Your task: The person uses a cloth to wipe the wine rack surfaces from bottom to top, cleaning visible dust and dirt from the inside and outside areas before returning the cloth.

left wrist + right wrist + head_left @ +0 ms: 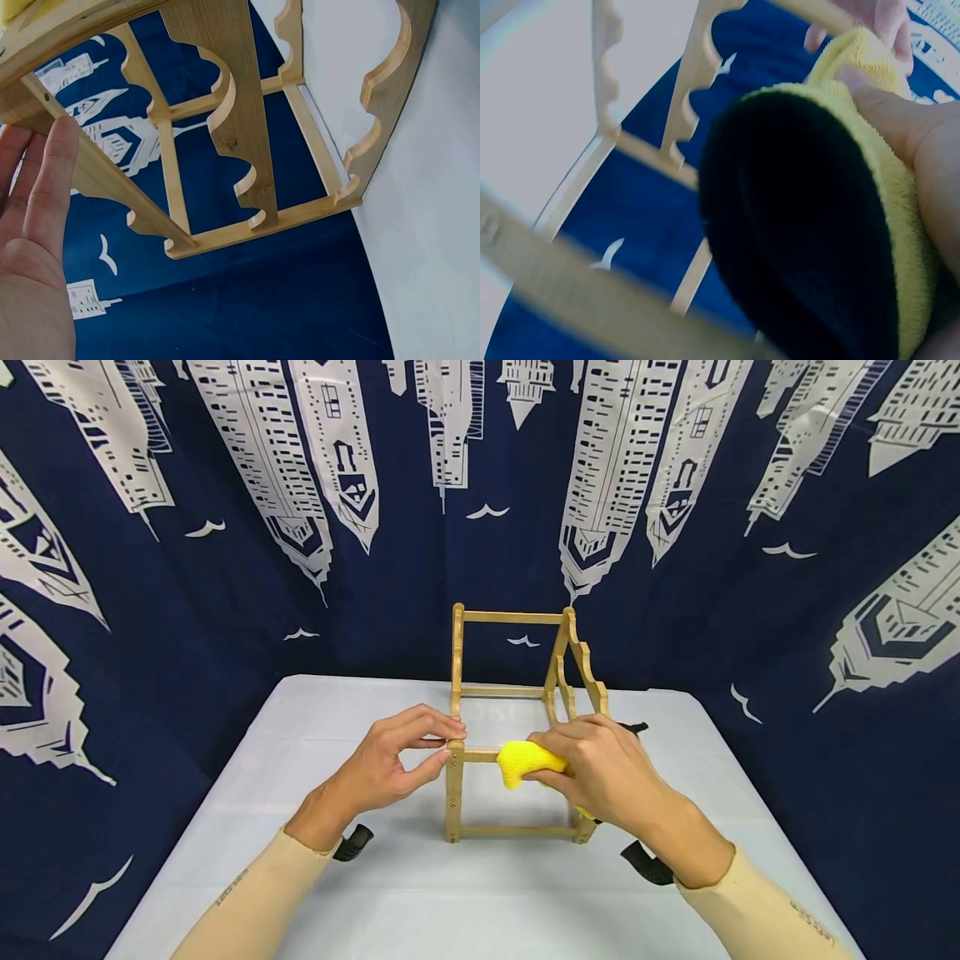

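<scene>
A light wooden rack [453, 802] with scalloped side boards stands on the white table. My left hand [382, 760] holds its near left corner post between thumb and fingers; in the left wrist view the fingers [52, 165] lie against the wood. A yellow cloth [525, 762] is gripped in my right hand [611, 768], on the near upper crossbar [480, 756] toward the right. The right wrist view shows the cloth's dark side [795, 217] folded open, with the thumb pressed on the yellow side. The rack's near right corner is partly hidden behind that hand and the cloth.
The white tabletop [405, 902] extends around the rack. Behind and beside it hangs a dark blue curtain [405, 577] printed with white buildings and birds. Black straps [352, 843] show at both wrists.
</scene>
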A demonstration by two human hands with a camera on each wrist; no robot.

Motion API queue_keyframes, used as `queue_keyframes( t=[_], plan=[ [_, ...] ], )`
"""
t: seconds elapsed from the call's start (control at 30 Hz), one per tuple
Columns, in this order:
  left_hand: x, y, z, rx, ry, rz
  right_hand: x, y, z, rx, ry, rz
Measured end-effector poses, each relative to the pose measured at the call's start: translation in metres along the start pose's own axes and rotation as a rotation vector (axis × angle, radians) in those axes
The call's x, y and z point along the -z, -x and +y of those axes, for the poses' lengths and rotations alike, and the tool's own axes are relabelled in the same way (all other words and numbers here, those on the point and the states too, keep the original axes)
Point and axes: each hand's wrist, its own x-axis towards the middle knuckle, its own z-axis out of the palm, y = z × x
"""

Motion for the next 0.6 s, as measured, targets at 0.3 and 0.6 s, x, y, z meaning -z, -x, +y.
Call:
queue_keyframes(
  t=[0.3, 0.6],
  plan=[
    [-0.003, -0.002, -0.002, -0.024, 0.018, 0.001, 0.017, 0.025, 0.031, 0.101, 0.075, 0.036],
    [0.003, 0.001, 0.001, -0.013, 0.014, -0.001, 0.012, 0.02, 0.021, 0.093, 0.051, 0.067]
  ],
)
